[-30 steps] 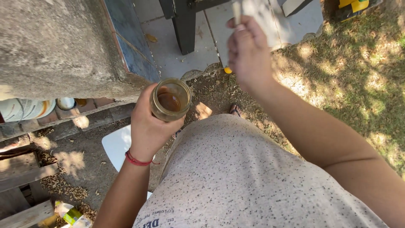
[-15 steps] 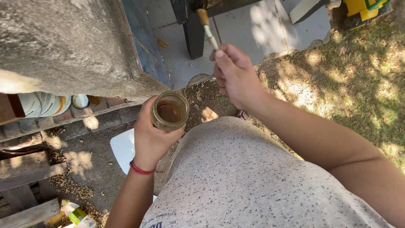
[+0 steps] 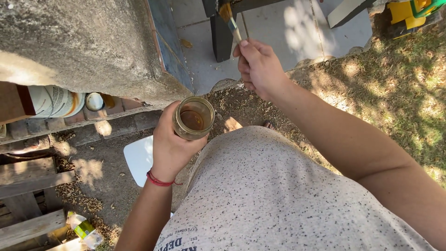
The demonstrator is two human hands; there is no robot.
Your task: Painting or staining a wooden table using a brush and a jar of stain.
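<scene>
My left hand grips an open glass jar with brown liquid in it, held upright in front of my chest. My right hand is raised further out and holds a small paintbrush by its handle, bristles up. The brush tip touches or nearly touches a dark wooden post standing on the pale paving. A red cord bracelet sits on my left wrist.
A rough concrete slab juts out at upper left, with paint cans on a brick ledge below it. A white board lies on the dirt. Wooden pallet slats and a plastic bottle are lower left. Grass lies to the right, with a yellow object at top right.
My right hand has come down and toward the jar side, and the brush now stands in clear view against the dark post. The jar has stayed nearly still in my left hand.
</scene>
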